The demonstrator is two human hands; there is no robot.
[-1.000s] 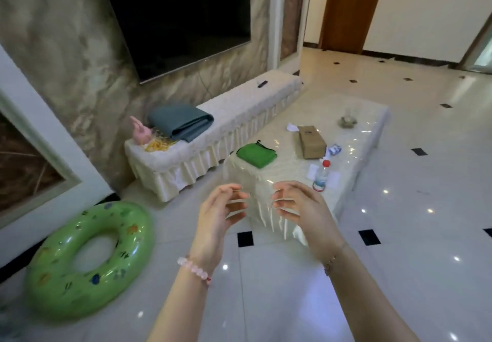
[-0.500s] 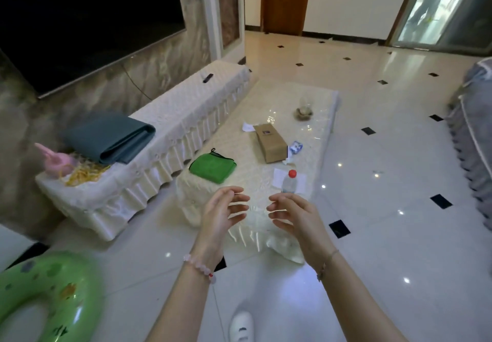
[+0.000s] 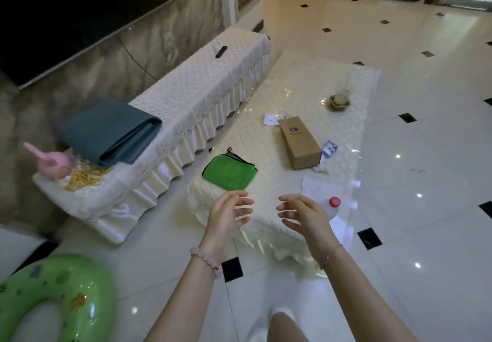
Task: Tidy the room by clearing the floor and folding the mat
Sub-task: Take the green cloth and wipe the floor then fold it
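A folded grey-blue mat (image 3: 110,131) lies on the near end of the white-covered TV bench (image 3: 202,86). A green inflatable swim ring (image 3: 50,299) rests on the white tiled floor at the bottom left. My left hand (image 3: 229,216) and my right hand (image 3: 306,216) hover side by side over the near end of the low coffee table (image 3: 266,235), palms facing each other, fingers apart, holding nothing. A plastic bottle with a red cap (image 3: 332,207) stands just behind my right hand.
On the coffee table lie a green cloth (image 3: 229,172), a brown paper bag (image 3: 300,143), papers and a small glass dish (image 3: 340,99). A pink toy (image 3: 50,159) and yellow bands (image 3: 85,178) sit beside the mat. A remote (image 3: 221,51) lies on the bench. My shoe (image 3: 269,323) shows below.
The view has swung right and closer to the coffee table, pushing the swim ring towards the bottom left corner. Both hands stay raised and empty, now slightly further apart.
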